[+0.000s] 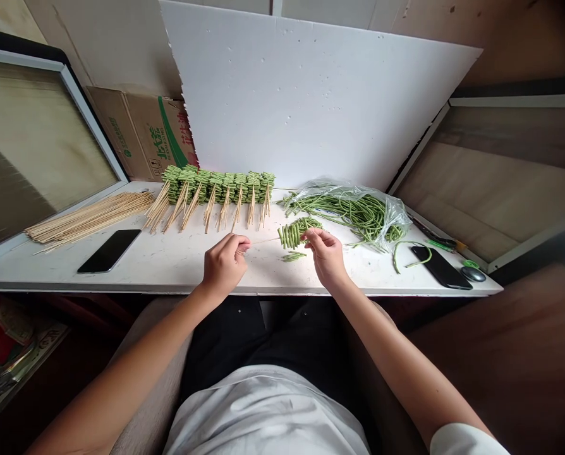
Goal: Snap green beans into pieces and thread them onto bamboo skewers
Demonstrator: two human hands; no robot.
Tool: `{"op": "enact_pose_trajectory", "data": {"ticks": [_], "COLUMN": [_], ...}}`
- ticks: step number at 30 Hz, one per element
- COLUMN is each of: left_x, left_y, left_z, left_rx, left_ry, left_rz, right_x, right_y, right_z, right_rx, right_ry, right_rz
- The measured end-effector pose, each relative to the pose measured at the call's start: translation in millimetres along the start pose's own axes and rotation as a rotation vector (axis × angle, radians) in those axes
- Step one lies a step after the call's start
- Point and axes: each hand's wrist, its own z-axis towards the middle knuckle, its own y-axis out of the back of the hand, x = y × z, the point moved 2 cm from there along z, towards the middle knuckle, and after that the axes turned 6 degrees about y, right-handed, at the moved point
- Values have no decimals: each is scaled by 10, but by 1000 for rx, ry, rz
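My left hand point(225, 262) is closed in a pinch around the bare end of a thin wooden skewer point(265, 241). Cut long bean pieces point(289, 236) are threaded side by side along the skewer's right part. At that right end, my right hand point(327, 256) pinches the beans between thumb and fingertips; the skewer's tip is hidden there. Just below lie several loose bean pieces point(294, 256) on the white tabletop point(263, 278). Behind my hands, stacks of bean skewers point(218, 186) stand in a row, their sticks pointing toward me.
Bare wooden skewers point(90, 218) lie at the left, behind a black phone point(109, 251). Uncut long beans point(349, 207) spill from a clear plastic bag point(396, 212) at the right. Another phone point(441, 267), a single bean point(396, 256) and scissors point(437, 234) lie beyond. A white board point(311, 95) stands behind.
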Motion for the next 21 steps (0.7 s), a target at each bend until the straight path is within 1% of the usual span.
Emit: {"op": "enact_pose_trajectory", "data": {"ticks": [3, 6, 9, 11, 13, 15, 16, 18, 20, 21], "left_x": [5, -17, -46, -42, -5, 58, 95, 167, 225, 245], "left_y": [-4, -16, -12, 1, 16, 24, 26, 23, 16, 12], "left_z": [-10, -25, -22, -3, 23, 51, 64, 84, 94, 96], "left_rx": [-7, 14, 14, 3, -7, -13, -16, -15, -9, -5], "left_ry": [-15, -7, -6, 5, 40, 76, 90, 106, 118, 123], "left_rz": [-18, -8, -2, -5, -6, -4, -2, 2, 0, -4], "right_x": [-69, -132, -136, -108, -63, -23, -12, -23, -81, -125], "right_y": [-8, -33, -59, -49, 4, 104, 166, 296, 408, 451], "right_z": [-18, -53, -67, -40, 25, 118, 169, 261, 321, 336], "right_rx": [-6, -53, -77, -52, 5, 90, 145, 268, 375, 416], "right_ry": [-7, -29, -29, -19, 14, 59, 84, 143, 232, 269], "right_rz": [-8, -5, 4, -17, -41, -112, -190, -438, -698, -792]}}
